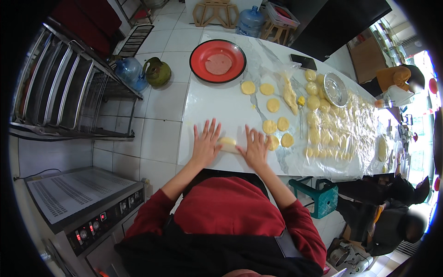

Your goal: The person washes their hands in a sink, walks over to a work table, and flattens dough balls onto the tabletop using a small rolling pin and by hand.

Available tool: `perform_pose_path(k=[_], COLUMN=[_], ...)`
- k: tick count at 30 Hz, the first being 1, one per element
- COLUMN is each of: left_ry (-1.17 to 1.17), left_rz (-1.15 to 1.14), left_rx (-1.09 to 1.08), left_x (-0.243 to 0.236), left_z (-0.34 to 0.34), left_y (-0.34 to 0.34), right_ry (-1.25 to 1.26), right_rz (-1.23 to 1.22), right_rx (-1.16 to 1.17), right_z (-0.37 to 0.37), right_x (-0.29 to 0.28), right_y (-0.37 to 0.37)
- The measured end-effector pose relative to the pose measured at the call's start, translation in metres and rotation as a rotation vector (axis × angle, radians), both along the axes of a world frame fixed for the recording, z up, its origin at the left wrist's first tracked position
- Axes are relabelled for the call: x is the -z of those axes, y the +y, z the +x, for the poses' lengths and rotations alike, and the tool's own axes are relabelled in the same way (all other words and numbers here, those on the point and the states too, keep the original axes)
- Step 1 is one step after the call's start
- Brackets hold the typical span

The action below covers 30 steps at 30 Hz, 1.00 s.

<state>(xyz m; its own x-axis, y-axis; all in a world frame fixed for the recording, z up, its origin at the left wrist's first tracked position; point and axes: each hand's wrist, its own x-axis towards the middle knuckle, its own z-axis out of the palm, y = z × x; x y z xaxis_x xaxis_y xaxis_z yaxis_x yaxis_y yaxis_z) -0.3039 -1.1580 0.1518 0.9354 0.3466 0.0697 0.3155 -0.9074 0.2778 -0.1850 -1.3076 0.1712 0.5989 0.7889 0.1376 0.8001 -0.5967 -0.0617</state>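
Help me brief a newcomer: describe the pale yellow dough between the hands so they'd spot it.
Find the white marble-patterned table, then its near edge, where the person's left hand and right hand are. Between them lies the pale yellow dough piece, just beyond a pale cylindrical roller. Unlike the yellow dough rounds to the right, it alone sits between the hands.

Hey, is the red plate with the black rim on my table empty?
No, at least one round pink slice of what looks like ham lies on the red plate.
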Motion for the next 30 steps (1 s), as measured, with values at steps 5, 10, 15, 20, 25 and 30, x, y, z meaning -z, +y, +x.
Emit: perform_pose_path(k=[5, 10, 15, 20, 25, 30], left_ry=[-0.069, -0.042, -0.142, -0.421, -0.591, -0.748], left_rz=[0.071, 0.122, -0.129, -0.002, 0.130, 0.221], left_rx=[-0.108, -0.088, -0.060, 0.048, -0.261, -0.563], left_x=[0.014, 0.004, 0.023, 0.036, 0.030, 0.014], left_z=[0.053, 0.023, -0.038, -0.080, -0.126, -0.132], left_y=[0.028, 0.007, -0.024, -0.012, 0.017, 0.047], right_ry=[-0.022, 0.078, 0.442, 0.676, 0.596, 0.752], right_rz=[0.120, 0.012, 0.170, 0.326, 0.037, -0.019], right_rx=[0.010, -0.118, -0.284, -0.406, -0.524, -0.553], right_z=[0.046, 0.022, 0.004, 0.024, 0.018, 0.006], right_x=[0.002, 0.015, 0.017, 0.009, 0.016, -0.010], right_y=[0.034, 0.008, -0.009, 0.029, 0.038, 0.031])
